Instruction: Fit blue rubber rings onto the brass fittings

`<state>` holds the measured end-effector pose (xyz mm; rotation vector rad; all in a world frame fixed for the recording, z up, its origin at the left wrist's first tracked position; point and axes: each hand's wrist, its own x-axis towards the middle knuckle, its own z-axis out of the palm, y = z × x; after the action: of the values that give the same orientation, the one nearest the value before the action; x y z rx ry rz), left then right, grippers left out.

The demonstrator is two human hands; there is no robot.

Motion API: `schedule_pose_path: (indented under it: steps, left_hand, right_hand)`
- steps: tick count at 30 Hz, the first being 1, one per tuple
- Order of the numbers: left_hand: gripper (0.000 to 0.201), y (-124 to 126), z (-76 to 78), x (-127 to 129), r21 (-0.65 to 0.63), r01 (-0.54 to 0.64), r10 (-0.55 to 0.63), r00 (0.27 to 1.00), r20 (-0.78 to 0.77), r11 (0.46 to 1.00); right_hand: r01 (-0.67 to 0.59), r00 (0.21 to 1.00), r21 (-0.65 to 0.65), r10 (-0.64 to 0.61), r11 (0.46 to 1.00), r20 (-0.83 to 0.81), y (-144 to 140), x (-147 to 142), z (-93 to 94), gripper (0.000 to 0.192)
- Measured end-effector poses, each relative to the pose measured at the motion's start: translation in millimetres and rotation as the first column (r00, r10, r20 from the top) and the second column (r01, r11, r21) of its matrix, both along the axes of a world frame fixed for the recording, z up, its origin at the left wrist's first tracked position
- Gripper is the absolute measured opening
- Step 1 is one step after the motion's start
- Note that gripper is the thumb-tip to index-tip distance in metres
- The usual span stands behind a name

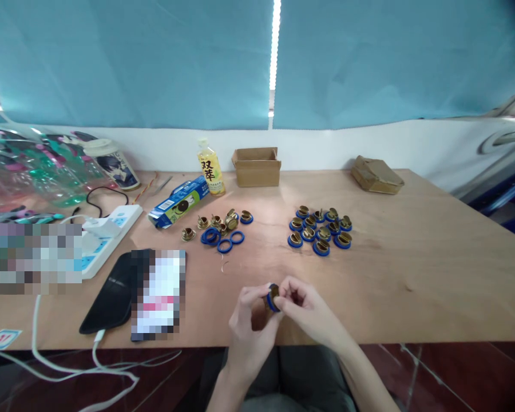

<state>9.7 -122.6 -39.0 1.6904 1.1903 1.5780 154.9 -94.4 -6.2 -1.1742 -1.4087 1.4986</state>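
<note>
Near the table's front edge, a round brass-coloured metal piece with a blue ring (273,298) is held between both hands. My left hand (251,323) grips its rim with thumb and fingertips. From the other side my right hand (306,309) pinches at it, its fingers curled and partly hiding the piece. Ahead to the left lie several brass-coloured pieces (187,233) without rings, beside several loose blue rings (225,246). A group of brass-coloured pieces fitted with blue rings (321,247) sits ahead to the right.
An open cardboard box (257,174), a drink bottle (212,169) and a blue carton (180,201) stand farther back. A brown package (376,175) lies back right. To the left are a power strip (111,237), a black phone (114,294), another phone (161,297) and white cables (36,326).
</note>
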Motion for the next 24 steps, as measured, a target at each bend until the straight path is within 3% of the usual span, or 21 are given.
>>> schedule_pose_path:
  steps: [6,12,16,24]
  left_hand:
    - [0.047,-4.8,8.4,-2.2,-0.214,0.131,-0.11,0.988,0.107,0.968]
    - [0.023,0.8,22.2,-11.1,-0.317,0.352,-0.257,0.917,0.304,0.881]
    - [0.025,5.8,22.4,-14.8,-0.33,0.338,-0.208,0.905,0.371,0.882]
    - [0.029,8.7,26.8,-17.2,-0.337,0.328,-0.201,0.911,0.361,0.882]
  right_hand:
    - [-0.009,1.0,0.059,0.008,0.998,0.018,-4.0,5.7,7.2,0.024]
    - [0.098,0.995,0.077,-0.096,0.992,-0.033,-2.2,-5.2,2.9,0.031]
    - [0.167,0.985,0.063,-0.163,0.984,-0.062,-3.4,-15.3,-0.3,0.035]
    - [0.214,0.976,0.126,-0.218,0.969,0.02,-10.2,-20.4,-1.3,0.035]
